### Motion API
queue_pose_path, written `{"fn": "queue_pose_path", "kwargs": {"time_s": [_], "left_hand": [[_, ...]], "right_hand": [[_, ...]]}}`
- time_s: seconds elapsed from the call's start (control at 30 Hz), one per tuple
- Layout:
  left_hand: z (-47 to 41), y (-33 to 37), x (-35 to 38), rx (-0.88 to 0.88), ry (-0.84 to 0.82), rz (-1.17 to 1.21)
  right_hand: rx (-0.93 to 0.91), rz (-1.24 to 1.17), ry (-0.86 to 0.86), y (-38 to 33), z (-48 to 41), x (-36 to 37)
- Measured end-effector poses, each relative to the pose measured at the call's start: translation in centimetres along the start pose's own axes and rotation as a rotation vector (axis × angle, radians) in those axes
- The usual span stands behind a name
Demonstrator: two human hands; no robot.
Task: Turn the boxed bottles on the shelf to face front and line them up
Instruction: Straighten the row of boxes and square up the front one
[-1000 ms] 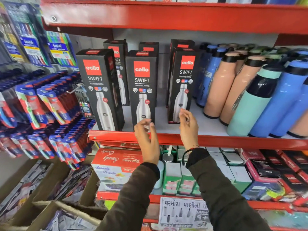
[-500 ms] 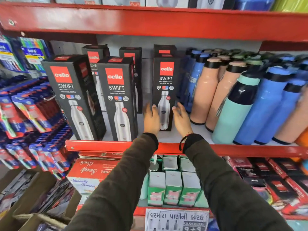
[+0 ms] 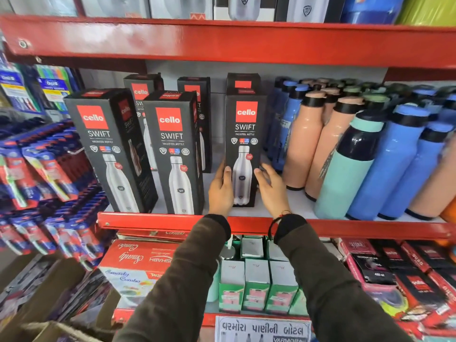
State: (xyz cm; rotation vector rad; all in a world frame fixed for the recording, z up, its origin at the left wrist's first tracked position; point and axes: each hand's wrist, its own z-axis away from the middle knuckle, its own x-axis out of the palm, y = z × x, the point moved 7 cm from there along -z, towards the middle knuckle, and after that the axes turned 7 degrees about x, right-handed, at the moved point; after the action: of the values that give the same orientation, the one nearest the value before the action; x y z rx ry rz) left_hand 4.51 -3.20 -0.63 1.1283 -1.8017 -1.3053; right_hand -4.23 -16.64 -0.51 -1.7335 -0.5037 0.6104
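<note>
boxed bottles, black cello cartons, stand upright in the middle of the shelf (image 3: 283,227), and both hands are on the third box (image 3: 244,144) in the front row. it stands tall, long axis vertical, its printed face square to the camera, but it sits a little further back from the red lip than the left box (image 3: 106,149) and the middle box (image 3: 174,151), which stand right at the edge. the left hand (image 3: 220,191) presses flat on the carton's left lower edge, fingers up along the side; the right hand (image 3: 270,187) cups the right lower edge, fingers spread and curled round it. so the grip is a loose two-palm clamp low down, not a closed fist. judging by that, the coming move is a straight pull toward the lip, with both hands equally near. watch the right side: peach bottles (image 3: 303,139) stand just beside the right hand, blue bottles (image 3: 392,164) beyond, leaning and easy to knock. more cartons (image 3: 243,81) wait behind, and a gap separates this box from the middle one.
</note>
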Motion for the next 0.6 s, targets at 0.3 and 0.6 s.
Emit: {"fn": "queue_pose_path", "kwargs": {"time_s": [0.3,0.6], "left_hand": [[3.9,0.5,-1.7,0.016,-0.010,-0.007],[5.7,1.2,-2.2,0.046,0.005,-0.084]], "right_hand": [[-0.051,0.029,0.024,-0.8,4.6,-1.0],[-0.049,0.009,0.015,-1.0,6.4,-1.5]]}}
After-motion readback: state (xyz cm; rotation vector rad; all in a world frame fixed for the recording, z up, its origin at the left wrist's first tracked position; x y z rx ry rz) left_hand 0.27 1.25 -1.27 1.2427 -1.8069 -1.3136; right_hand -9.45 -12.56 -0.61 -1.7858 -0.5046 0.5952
